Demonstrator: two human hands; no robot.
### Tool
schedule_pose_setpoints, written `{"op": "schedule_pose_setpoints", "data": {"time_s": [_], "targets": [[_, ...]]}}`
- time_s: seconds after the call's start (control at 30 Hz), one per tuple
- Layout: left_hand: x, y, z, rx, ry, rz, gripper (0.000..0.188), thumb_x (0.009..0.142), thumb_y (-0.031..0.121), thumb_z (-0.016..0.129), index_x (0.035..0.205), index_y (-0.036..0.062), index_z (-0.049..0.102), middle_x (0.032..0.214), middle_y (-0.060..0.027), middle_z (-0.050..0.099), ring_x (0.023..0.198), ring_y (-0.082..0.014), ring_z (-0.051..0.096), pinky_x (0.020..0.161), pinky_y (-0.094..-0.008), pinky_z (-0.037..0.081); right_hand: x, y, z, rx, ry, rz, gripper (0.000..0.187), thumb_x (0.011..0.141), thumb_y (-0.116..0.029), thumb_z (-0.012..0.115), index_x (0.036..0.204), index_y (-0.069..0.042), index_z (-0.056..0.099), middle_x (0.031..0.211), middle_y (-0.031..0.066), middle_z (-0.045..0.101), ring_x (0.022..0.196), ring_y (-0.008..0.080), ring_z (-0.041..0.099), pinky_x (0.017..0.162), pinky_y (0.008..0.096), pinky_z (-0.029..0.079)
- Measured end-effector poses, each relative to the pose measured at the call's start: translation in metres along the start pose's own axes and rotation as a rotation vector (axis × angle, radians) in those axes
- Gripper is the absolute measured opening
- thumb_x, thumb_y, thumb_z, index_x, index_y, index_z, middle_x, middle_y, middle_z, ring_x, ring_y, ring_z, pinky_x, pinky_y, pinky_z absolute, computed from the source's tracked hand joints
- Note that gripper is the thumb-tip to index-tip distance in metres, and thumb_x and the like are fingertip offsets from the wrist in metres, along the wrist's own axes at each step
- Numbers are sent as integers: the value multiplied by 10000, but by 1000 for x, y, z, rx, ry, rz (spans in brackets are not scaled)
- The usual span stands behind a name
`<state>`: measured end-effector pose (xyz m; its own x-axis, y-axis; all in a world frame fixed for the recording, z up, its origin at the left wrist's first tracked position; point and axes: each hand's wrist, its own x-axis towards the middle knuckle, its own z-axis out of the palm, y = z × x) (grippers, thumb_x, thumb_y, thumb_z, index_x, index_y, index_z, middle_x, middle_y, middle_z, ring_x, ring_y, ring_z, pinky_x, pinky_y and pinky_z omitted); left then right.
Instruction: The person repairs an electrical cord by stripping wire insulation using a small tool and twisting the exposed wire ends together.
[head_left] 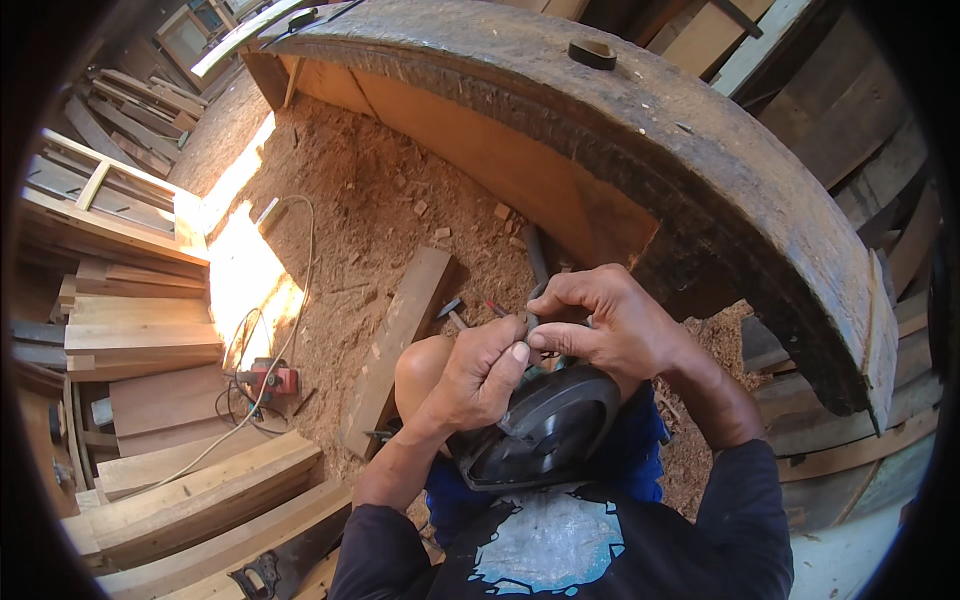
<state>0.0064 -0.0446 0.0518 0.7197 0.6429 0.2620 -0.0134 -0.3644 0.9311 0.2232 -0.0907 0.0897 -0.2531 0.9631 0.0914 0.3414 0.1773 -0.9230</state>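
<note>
My left hand is closed, with thumb and fingertips pressed together. My right hand meets it in a pinch, its thumb and forefinger curled around a small greyish piece too hidden to name. Just past the fingers, a dark grey tube-like length runs toward the sawdust; whether it joins the pinched piece I cannot tell. Under both hands, on my lap, rests a black power tool with a large round disc-shaped part. A hammer lies beyond my left knee, near a wooden plank.
A long curved workbench arches across the far and right side, with a dark ring-shaped roll on top. Stacked boards fill the left. A red power tool with a cord sits beside them. A handsaw lies lower left.
</note>
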Motion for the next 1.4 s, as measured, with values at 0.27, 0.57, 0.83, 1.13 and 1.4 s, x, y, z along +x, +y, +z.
{"op": "schedule_pose_setpoints", "data": {"time_s": [0.27, 0.57, 0.83, 1.13, 1.4], "targets": [[1, -6, -6, 196, -65, 97, 100, 957, 85, 542, 941, 7, 602, 779, -144, 576, 698, -333, 582, 667, -401, 468, 6, -7, -4, -235, -77, -83, 231, 855, -86, 715, 1030, 63, 706, 912, 200, 719, 853, 324, 728, 751, 384, 558], [2, -6, 0, 143, -20, 77, 86, 911, 46, 561, 969, 7, 610, 784, -138, 574, 719, -332, 580, 668, -408, 460, 5, 2, 19, -298, 59, -265, 129, 769, -86, 660, 837, 1, 594, 752, 216, 596, 747, 432, 618, 648, 511, 470], [0, -12, 3, 131, 43, 127, 51, 907, 48, 569, 917, 0, 584, 764, -126, 534, 684, -307, 533, 653, -393, 436, 6, 11, 37, -180, 246, -219, 197, 740, -77, 669, 740, 12, 494, 700, 219, 554, 700, 406, 598, 629, 477, 459], [-10, -15, -1, -177, 48, -83, 245, 1039, 188, 487, 895, 16, 586, 765, 1, 512, 692, -94, 452, 631, -272, 390, 1, -3, 9, 251, -24, 56, 151, 981, 7, 599, 1089, 60, 690, 930, 66, 732, 873, 97, 670, 785, 274, 553], [-8, -12, 0, -165, 17, -113, 257, 1044, 195, 473, 935, 9, 613, 773, -3, 535, 706, -86, 463, 641, -265, 397, 3, 0, 3, 276, -32, 26, 114, 943, -51, 669, 994, 44, 708, 868, 92, 742, 840, 132, 688, 767, 309, 549]]}}
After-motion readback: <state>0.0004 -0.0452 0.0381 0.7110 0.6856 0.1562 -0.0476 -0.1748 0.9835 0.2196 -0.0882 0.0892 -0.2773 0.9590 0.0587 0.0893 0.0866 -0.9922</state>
